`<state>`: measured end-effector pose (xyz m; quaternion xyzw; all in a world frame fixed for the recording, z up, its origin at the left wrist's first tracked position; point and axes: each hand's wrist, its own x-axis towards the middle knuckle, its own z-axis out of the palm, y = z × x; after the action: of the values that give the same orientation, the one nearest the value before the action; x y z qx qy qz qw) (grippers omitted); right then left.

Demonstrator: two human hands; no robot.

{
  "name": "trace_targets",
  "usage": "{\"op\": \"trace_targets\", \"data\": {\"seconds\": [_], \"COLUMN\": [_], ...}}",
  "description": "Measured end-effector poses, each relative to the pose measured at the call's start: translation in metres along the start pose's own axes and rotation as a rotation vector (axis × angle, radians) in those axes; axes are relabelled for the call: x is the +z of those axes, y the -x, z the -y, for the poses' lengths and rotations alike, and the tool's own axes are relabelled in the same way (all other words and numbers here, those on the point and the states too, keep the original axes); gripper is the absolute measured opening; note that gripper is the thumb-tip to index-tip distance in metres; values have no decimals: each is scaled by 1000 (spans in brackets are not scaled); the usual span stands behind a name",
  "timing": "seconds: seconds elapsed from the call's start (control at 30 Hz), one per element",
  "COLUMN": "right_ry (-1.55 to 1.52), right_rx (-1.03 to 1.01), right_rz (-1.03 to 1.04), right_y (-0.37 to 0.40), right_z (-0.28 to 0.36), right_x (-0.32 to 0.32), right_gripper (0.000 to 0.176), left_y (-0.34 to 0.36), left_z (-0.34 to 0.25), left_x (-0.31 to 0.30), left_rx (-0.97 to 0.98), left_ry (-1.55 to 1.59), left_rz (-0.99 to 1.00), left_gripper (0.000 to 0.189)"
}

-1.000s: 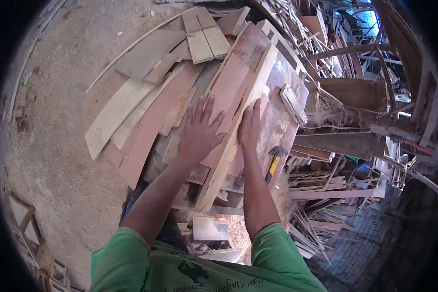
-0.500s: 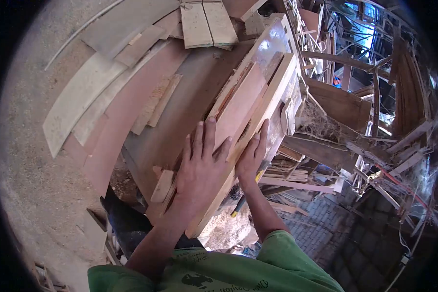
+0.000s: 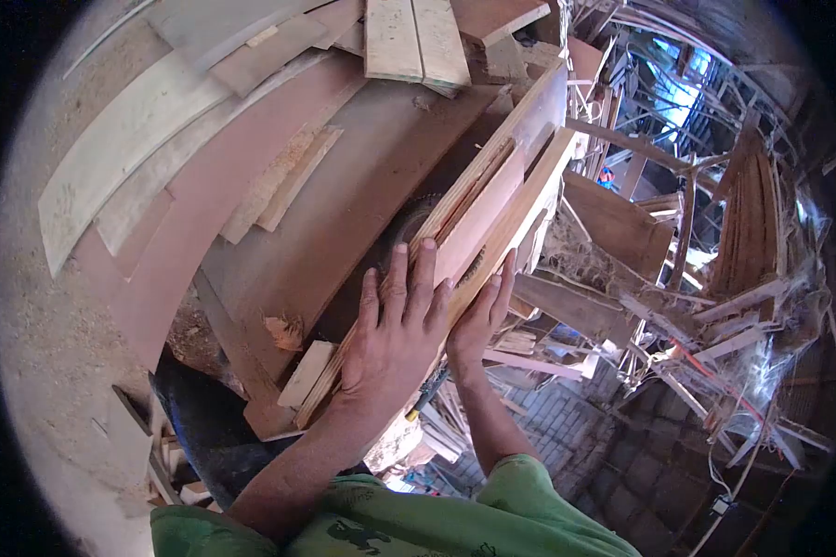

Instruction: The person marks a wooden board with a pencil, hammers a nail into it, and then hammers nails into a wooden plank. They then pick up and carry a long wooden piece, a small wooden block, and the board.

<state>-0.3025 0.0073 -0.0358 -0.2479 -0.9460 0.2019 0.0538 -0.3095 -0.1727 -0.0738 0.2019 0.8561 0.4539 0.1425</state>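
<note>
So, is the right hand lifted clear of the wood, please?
No, the right hand rests on the pale plank, beside the left hand.

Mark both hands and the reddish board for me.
left hand (image 3: 395,343): head view, back of the hand.
right hand (image 3: 478,320): head view, back of the hand.
reddish board (image 3: 478,209): head view, flat face beyond the left hand.
</note>
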Motion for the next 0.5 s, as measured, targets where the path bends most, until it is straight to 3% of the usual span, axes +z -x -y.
{"op": "trace_targets", "data": {"seconds": [0.1,0.17,0.2,0.27,0.3,0.33,0.37,0.43,0.5], "right_ry": [64,2,221,-223,-183,-141,-82,34,36], "right_rx": [-47,-11,-192,141,99,59,12,-70,-86], "right_rz": [-11,-13,1,2,-7,-19,-18,-19,-16], "right_y": [4,5,5,8,6,4,1,1,1], "right_z": [-3,2,-9,10,2,-6,-7,-9,-7], "right_x": [1,2,-1,5,5,4,3,1,1], "right_gripper": [55,54,54,54,54,54,54,53,53], "left_y": [4,13,17,24,28,25,23,15,10], "left_z": [4,4,2,-27,-46,-67,-87,-113,-134], "left_x": [-5,-14,-18,-17,-26,-33,-58,-95,-130], "left_rx": [-5,-50,-73,-54,-23,136,122,602,929], "left_ry": [81,358,493,1131,1425,1831,2449,2922,2961], "left_rz": [-113,-347,-463,-510,-406,-277,128,399,497], "left_gripper": [42,37,35,33,35,36,37,43,38]}}
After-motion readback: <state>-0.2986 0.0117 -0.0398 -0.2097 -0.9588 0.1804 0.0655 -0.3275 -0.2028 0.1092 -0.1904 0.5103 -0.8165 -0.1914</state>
